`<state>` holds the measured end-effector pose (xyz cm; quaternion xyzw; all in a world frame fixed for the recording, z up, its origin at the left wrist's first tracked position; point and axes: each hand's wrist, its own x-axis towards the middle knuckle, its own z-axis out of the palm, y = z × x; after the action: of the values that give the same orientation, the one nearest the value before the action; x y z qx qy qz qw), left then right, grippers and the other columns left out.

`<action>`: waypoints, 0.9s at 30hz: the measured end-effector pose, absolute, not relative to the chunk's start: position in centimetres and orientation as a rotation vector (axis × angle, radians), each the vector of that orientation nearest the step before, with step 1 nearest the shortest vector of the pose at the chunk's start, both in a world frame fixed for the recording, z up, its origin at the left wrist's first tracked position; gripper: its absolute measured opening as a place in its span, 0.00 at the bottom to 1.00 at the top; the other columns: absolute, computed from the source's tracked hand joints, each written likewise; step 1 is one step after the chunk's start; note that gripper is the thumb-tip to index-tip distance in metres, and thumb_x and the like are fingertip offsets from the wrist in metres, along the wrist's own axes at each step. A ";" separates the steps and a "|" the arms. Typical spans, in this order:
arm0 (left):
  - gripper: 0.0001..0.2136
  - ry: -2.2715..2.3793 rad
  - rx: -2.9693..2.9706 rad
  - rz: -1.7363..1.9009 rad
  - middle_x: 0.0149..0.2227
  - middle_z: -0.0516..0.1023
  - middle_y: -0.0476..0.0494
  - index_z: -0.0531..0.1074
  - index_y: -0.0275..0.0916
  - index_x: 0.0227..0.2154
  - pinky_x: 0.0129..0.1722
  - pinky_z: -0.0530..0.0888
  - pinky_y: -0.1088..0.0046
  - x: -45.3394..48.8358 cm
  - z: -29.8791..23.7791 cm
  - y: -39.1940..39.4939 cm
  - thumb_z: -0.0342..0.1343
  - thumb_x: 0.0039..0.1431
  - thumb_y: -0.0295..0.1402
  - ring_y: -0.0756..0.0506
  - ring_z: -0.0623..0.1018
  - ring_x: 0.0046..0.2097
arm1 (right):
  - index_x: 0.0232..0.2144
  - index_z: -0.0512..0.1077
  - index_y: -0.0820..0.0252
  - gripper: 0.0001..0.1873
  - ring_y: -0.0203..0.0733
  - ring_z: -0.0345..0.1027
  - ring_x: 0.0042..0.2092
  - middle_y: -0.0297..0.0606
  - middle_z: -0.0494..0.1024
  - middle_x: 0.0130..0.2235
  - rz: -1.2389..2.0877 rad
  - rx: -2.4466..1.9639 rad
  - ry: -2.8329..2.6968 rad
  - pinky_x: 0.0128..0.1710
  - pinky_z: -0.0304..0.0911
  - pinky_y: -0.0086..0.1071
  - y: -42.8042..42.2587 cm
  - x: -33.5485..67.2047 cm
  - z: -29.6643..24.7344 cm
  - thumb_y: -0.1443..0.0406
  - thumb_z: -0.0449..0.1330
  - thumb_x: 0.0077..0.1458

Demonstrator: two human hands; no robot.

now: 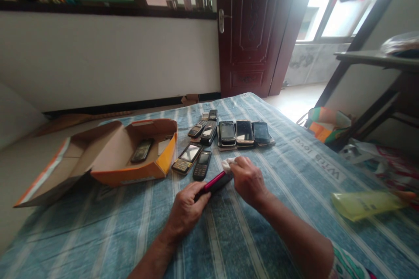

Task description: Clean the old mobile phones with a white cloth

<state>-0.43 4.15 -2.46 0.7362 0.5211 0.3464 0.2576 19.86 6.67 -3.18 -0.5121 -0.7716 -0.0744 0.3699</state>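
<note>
My left hand (186, 209) is closed around a dark phone with a pink edge (216, 182), holding it just above the striped blue cloth (262, 235). At the phone's far end, my right hand (249, 179) pinches a small white cloth (227, 164) against it. Just beyond my hands lie two keypad phones (194, 160), and further back several more phones (235, 132) sit in a row. An open orange cardboard box (131, 152) to the left holds one dark phone (142, 150).
A yellow plastic bag (366, 204) lies on the cloth at the right. Beyond the right edge are a dark shelf frame (376, 96) and coloured bags (324, 124). A dark wooden door (252, 30) stands behind, with a white wall to its left.
</note>
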 end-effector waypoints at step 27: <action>0.09 1.417 2.218 0.441 0.20 0.76 0.49 0.75 0.38 0.20 0.26 0.63 0.75 5.9 1.9 10.2 0.52 0.50 0.31 0.47 0.74 0.26 | 0.19 0.75 0.63 0.12 0.32 0.55 0.21 0.28 0.63 0.16 1.059 -1.403 -1.257 0.19 0.49 0.25 8.6 20.9 -3.7 0.67 0.51 0.36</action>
<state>5.91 10.17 1.89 0.8080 0.5163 0.1606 0.2342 20.93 8.63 -3.73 -0.5729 -0.5131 0.4323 0.4709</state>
